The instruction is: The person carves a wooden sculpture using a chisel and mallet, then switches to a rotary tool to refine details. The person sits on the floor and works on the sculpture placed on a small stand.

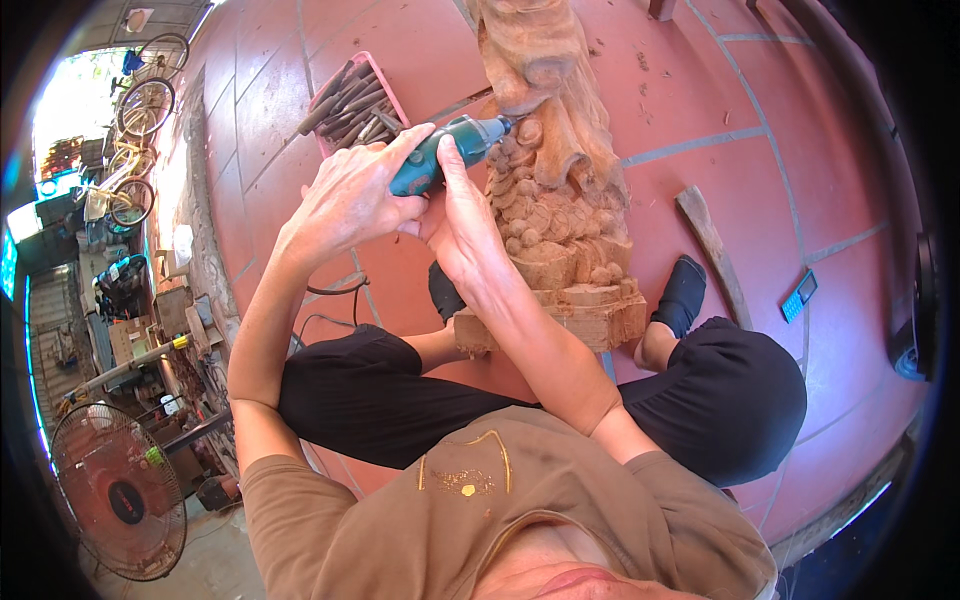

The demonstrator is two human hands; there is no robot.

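Left hand [350, 200]: fingers wrapped round rear of green grinder [447, 152]
Right hand [462, 222]: fingers clamped on grinder's front
Grinder: tip against wooden carving [556, 170], upright between knees
Tray of chisels [352, 105]: just behind hands

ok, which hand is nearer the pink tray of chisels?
Left. The left hand grips the teal rotary tool just below the tray; the right hand sits further away, toward the carving.

Bare red tiled floor [720, 90] lies open right of the wooden carving [555, 170]; a chisel tray [350, 100] crowds its left.
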